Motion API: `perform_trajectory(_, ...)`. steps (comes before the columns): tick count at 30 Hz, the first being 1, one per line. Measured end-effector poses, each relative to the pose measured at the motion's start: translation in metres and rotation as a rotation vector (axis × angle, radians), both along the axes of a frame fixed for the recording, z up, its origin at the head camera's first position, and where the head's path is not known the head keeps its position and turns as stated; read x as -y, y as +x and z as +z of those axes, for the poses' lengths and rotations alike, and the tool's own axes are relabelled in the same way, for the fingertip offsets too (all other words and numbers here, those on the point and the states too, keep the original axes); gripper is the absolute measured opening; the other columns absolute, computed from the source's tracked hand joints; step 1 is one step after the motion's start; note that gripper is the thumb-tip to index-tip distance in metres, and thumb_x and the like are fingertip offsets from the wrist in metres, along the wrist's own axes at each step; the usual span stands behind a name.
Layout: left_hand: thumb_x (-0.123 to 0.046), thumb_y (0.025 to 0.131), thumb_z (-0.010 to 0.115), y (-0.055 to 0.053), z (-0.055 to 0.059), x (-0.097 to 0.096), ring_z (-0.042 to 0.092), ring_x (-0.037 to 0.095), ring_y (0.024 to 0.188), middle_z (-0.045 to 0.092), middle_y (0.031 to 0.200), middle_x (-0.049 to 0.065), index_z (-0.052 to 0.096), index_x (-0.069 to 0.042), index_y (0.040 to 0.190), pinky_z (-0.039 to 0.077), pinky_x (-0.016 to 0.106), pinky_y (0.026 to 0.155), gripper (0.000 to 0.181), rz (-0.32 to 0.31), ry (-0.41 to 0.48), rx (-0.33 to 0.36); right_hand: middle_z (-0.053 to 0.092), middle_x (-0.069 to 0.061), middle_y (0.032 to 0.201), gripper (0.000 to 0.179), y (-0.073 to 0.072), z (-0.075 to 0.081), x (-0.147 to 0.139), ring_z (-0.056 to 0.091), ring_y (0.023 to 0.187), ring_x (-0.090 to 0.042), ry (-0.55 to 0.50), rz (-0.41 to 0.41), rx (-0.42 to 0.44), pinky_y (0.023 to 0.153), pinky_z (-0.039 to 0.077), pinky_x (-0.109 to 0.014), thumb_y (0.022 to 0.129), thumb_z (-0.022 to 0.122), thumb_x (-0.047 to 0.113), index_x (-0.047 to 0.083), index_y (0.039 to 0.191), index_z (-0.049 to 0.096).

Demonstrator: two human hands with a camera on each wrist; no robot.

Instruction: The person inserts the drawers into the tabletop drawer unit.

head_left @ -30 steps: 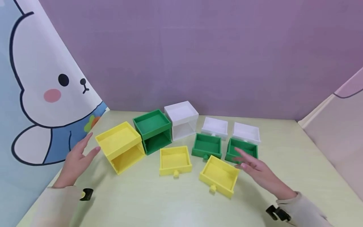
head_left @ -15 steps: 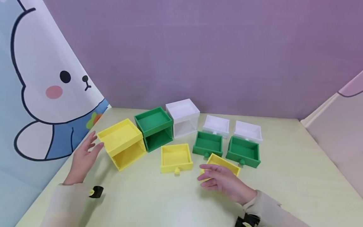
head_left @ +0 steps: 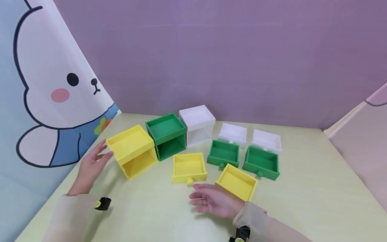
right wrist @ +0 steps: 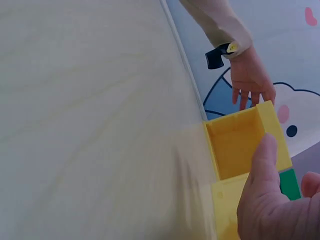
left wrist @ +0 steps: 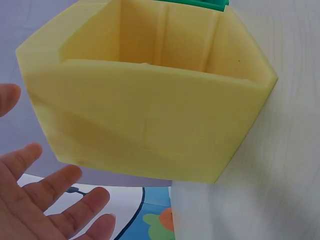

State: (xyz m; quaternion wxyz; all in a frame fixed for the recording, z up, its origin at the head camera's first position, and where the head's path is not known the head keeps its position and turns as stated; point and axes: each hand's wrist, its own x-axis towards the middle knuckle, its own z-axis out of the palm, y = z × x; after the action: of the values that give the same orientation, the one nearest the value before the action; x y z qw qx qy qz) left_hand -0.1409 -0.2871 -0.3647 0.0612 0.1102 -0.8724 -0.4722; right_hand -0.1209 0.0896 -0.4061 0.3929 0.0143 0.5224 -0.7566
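Observation:
My left hand (head_left: 90, 169) is beside the left wall of a yellow box frame (head_left: 130, 144), which has a shallow tray top and an open front. In the left wrist view the spread fingers (left wrist: 55, 187) are close to the frame's yellow wall (left wrist: 135, 120), holding nothing. My right hand (head_left: 213, 201) hovers over the table with loosely extended fingers, empty. Its fingertips are just below the knob of a yellow drawer (head_left: 189, 167). A second, tilted yellow drawer (head_left: 237, 183) is partly hidden behind this hand.
A green box frame (head_left: 166, 136) and a white one (head_left: 198, 126) stand right of the yellow frame. Two green drawers (head_left: 223, 153) and two white drawers (head_left: 232, 132) lie farther right. A purple backdrop (head_left: 193, 60) rises behind the table (head_left: 314, 181).
My right hand has swept left from the right green drawer, past the tilted yellow drawer. My left hand has shifted slightly closer to the yellow frame. The drawers and frames stay in place.

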Motion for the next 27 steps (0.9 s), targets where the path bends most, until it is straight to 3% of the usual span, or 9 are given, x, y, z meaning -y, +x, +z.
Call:
perform_trajectory(4,-0.043,0.1,0.045,-0.005,-0.002,-0.003,0.034,0.047,0.126,0.023,0.151,0.028,0.011,-0.016,0.155,0.038,0.059,0.096,0.07,-0.015,-0.001,0.009,0.06,-0.007,0.095,0.024,-0.001,-0.003,0.008,0.063,0.082,-0.012,-0.058,-0.061,0.077,0.079,0.053,-0.028,0.1,0.047,0.015,0.0,0.119,0.047)
perform_trajectory(9,-0.045,0.099,0.044,-0.009,-0.004,-0.004,0.027,0.05,0.128,0.019,0.153,0.029,0.007,-0.015,0.155,0.037,0.061,0.096,0.073,-0.009,-0.027,0.041,0.058,-0.007,0.092,0.029,-0.001,-0.007,0.021,0.061,0.08,-0.011,-0.087,-0.167,0.134,0.084,0.051,-0.028,0.099,0.049,0.012,-0.005,0.122,0.044)
perform_trajectory(17,-0.047,0.099,0.042,-0.01,-0.004,0.001,0.024,0.052,0.128,0.016,0.152,0.031,-0.003,-0.014,0.154,0.035,0.065,0.095,0.078,-0.032,-0.066,0.062,0.057,-0.008,0.092,0.03,-0.003,-0.01,0.038,0.061,0.079,-0.009,-0.135,-0.296,0.143,0.083,0.05,-0.022,0.099,0.046,0.006,-0.007,0.125,0.038)
perform_trajectory(27,-0.046,0.099,0.045,-0.012,-0.011,0.008,0.027,0.054,0.126,0.017,0.15,0.034,-0.004,-0.015,0.154,0.036,0.065,0.093,0.08,-0.088,-0.078,0.025,0.059,-0.007,0.086,0.031,-0.007,-0.015,0.052,0.064,0.074,-0.007,-0.177,-0.449,0.132,0.078,0.05,-0.017,0.1,0.044,0.001,-0.013,0.126,0.037)
